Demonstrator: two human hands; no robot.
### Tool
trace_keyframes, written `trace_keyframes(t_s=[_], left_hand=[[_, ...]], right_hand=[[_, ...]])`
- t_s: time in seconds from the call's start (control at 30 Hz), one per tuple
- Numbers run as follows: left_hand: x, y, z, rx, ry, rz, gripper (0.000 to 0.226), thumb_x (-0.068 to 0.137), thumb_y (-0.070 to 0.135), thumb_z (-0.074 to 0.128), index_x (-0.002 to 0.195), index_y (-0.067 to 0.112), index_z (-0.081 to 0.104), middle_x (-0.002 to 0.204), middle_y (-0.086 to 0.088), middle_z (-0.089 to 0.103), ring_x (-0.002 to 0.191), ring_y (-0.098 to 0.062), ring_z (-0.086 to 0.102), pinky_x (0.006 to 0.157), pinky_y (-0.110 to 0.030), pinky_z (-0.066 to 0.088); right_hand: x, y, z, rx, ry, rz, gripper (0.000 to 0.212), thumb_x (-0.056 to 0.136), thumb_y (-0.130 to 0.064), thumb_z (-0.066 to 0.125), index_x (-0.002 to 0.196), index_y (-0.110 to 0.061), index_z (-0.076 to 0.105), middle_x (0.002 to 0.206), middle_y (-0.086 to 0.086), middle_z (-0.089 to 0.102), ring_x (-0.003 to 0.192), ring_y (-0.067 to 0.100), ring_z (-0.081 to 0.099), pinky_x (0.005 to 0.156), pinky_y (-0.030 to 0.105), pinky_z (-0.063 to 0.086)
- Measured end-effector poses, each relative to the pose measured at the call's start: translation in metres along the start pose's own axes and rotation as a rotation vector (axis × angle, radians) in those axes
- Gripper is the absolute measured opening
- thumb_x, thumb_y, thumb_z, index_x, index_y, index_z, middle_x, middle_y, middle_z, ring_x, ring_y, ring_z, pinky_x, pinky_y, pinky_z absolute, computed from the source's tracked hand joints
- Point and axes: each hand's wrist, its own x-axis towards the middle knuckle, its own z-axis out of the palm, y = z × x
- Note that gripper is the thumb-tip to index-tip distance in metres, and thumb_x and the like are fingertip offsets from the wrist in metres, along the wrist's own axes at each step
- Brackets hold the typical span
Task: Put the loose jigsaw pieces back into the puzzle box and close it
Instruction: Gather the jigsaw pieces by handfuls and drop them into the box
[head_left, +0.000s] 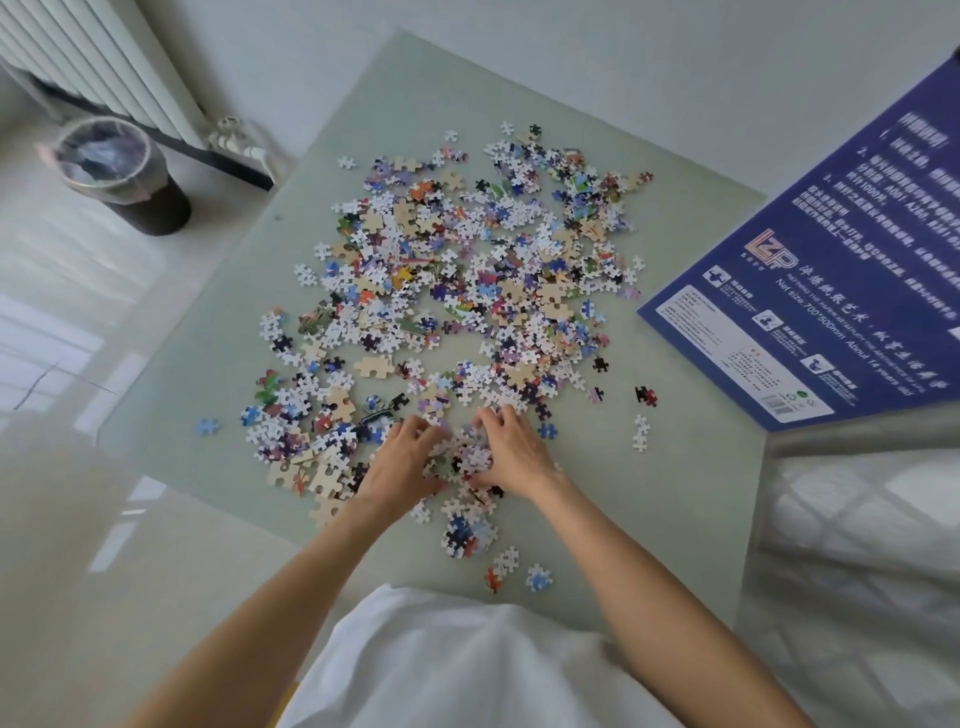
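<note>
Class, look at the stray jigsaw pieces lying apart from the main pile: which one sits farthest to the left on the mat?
The lone light blue piece, alone on the bare green mat, left of the pile's edge.

The jigsaw pieces (457, 291) are spread over the middle of the desk (675, 493). The puzzle box (831, 291) is seen at the right edge of the frame, beside the pieces. A bin (122, 174) is placed on the floor (78, 364) at upper left, below a radiator (93, 57).
</note>
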Motion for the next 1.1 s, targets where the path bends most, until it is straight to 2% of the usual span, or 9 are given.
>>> trace_keyframes(t_s=[0.13,0.27,0.37,0.53,0.73,0.83,0.93,1.0,1.1], left_hand=[[-0.004,0.002,-0.004,0.105,-0.034,0.014,0.074,0.071,0.044,0.073,0.133,0.025,0.039,0.133,0.001,0.038,0.122,-0.018,0.033,0.106,-0.031,0.033],[-0.012,-0.002,-0.008,0.173,0.058,-0.079,0.077,0.071,0.06,0.065,0.134,0.027,0.038,0.132,0.0,0.041,0.122,-0.019,0.034,0.103,-0.034,0.036],[-0.013,-0.003,-0.007,0.139,0.032,-0.093,0.069,0.074,0.053,0.066,0.131,0.024,0.041,0.129,-0.001,0.042,0.118,-0.018,0.037,0.097,-0.029,0.043],[-0.005,0.002,-0.005,0.019,-0.027,-0.085,0.057,0.078,0.031,0.071,0.127,0.017,0.045,0.121,-0.004,0.049,0.104,-0.015,0.051,0.092,-0.023,0.043],[0.007,0.004,-0.011,-0.074,-0.086,-0.122,0.049,0.076,0.024,0.073,0.118,0.013,0.051,0.112,-0.005,0.057,0.094,-0.016,0.057,0.089,-0.023,0.047],[0.009,0.003,-0.013,-0.083,-0.079,-0.112,0.038,0.08,0.022,0.07,0.114,0.013,0.057,0.11,-0.005,0.059,0.087,-0.012,0.055,0.088,-0.02,0.046],[0.008,0.004,-0.015,-0.099,-0.077,-0.116,0.032,0.082,0.023,0.067,0.113,0.014,0.061,0.108,-0.005,0.062,0.08,-0.01,0.054,0.082,-0.017,0.046],[0.006,0.004,-0.017,-0.135,-0.075,-0.133,0.029,0.084,0.022,0.066,0.112,0.015,0.063,0.106,-0.003,0.066,0.07,-0.008,0.057,0.07,-0.012,0.046],[0.005,0.003,-0.021,-0.176,-0.049,-0.149,0.029,0.084,0.023,0.066,0.113,0.016,0.065,0.099,-0.003,0.07,0.054,-0.003,0.058,0.055,-0.008,0.043]], right_hand=[[-0.002,-0.002,0.007,0.003,0.056,-0.003,0.058,0.07,-0.032,0.079,0.112,-0.015,0.042,0.116,0.007,0.043,0.1,0.019,0.046,0.08,0.023,0.043],[-0.006,-0.007,0.01,0.026,0.11,-0.016,0.052,0.074,-0.026,0.077,0.11,-0.013,0.043,0.111,0.004,0.049,0.095,0.017,0.052,0.074,0.021,0.045],[-0.01,-0.011,0.012,0.038,0.114,-0.025,0.048,0.078,-0.024,0.074,0.115,-0.012,0.045,0.112,0.005,0.051,0.093,0.016,0.053,0.071,0.02,0.043],[-0.019,-0.011,0.011,0.09,0.166,-0.003,0.037,0.086,-0.02,0.065,0.119,-0.013,0.049,0.115,0.003,0.054,0.091,0.015,0.057,0.069,0.021,0.045],[-0.026,-0.001,0.003,0.204,0.276,0.043,0.031,0.088,-0.012,0.061,0.119,-0.013,0.057,0.123,0.004,0.051,0.077,0.006,0.052,0.071,0.013,0.043],[-0.027,0.004,0.003,0.249,0.297,0.066,0.033,0.088,-0.014,0.062,0.121,-0.017,0.058,0.122,0.004,0.054,0.086,0.012,0.057,0.08,0.014,0.043],[-0.027,0.006,0.006,0.296,0.324,0.085,0.033,0.087,-0.016,0.064,0.12,-0.021,0.059,0.117,0.002,0.063,0.097,0.016,0.062,0.091,0.025,0.048],[-0.027,0.007,0.008,0.298,0.343,0.097,0.032,0.087,-0.018,0.064,0.118,-0.021,0.06,0.113,0.0,0.067,0.086,0.013,0.064,0.084,0.031,0.053],[-0.028,0.007,0.004,0.267,0.339,0.117,0.031,0.088,-0.021,0.063,0.119,-0.02,0.06,0.106,-0.001,0.07,0.071,0.004,0.054,0.069,0.019,0.047]])
